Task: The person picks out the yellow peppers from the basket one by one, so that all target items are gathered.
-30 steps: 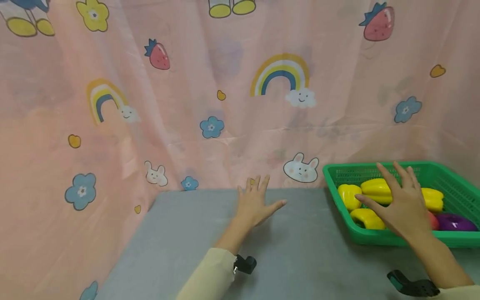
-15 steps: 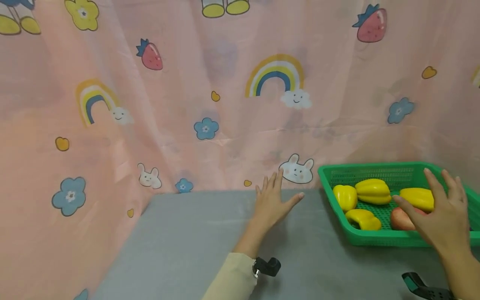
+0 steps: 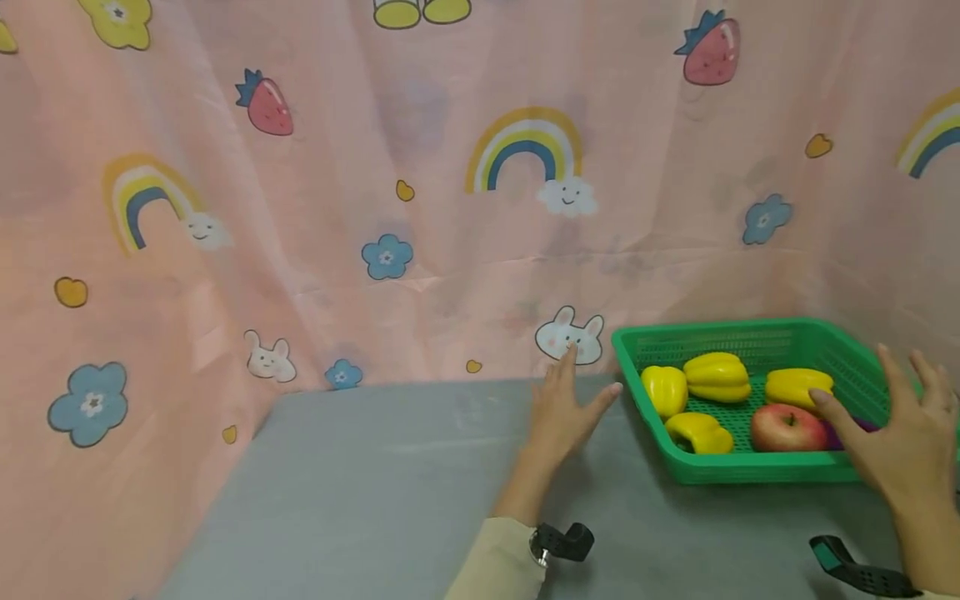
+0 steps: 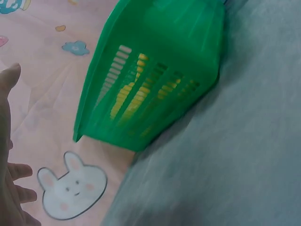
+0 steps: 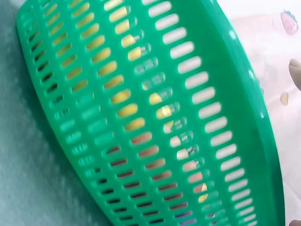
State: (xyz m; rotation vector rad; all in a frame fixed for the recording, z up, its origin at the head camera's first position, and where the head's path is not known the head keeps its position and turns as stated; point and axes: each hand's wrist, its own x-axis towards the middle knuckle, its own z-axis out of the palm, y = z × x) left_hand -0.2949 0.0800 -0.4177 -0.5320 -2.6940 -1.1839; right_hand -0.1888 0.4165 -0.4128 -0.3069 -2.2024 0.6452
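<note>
Left hand [image 3: 558, 421]: hangs above the desk [image 3: 360, 492], just left of the basket [image 3: 757, 472]; straight in the fingers, with the thumb stretched toward the basket; apart from it in the left wrist view.
Right hand [image 3: 911, 437]: hovers at the near right part of the basket, with thumb and fingers spread wide; covers part of the rim in the head view; cannot tell whether touching it.
Both hands: well apart from each other.
Basket: green, slotted in the walls; stands upright on the right side of the desk, close to the curtain [image 3: 322, 208].
Yellow peppers [image 3: 717, 379]: four, all inside the basket; two side by side at back left, one at front left, one behind the apple [image 3: 789, 429].
Apple: red; sits inside, near the front wall.
Purple thing [image 3: 833, 437]: lies in the basket just right of the apple, mostly hidden; cannot make out what kind.
Sleeves [image 3: 498, 567]: pale; in sight at the bottom edge.
Wrist devices [image 3: 568, 542]: black, one at each wrist.
Desk: grey, flat.
Curtain: pink; hangs behind, printed with rainbows, strawberries, flowers, hearts and rabbits.
</note>
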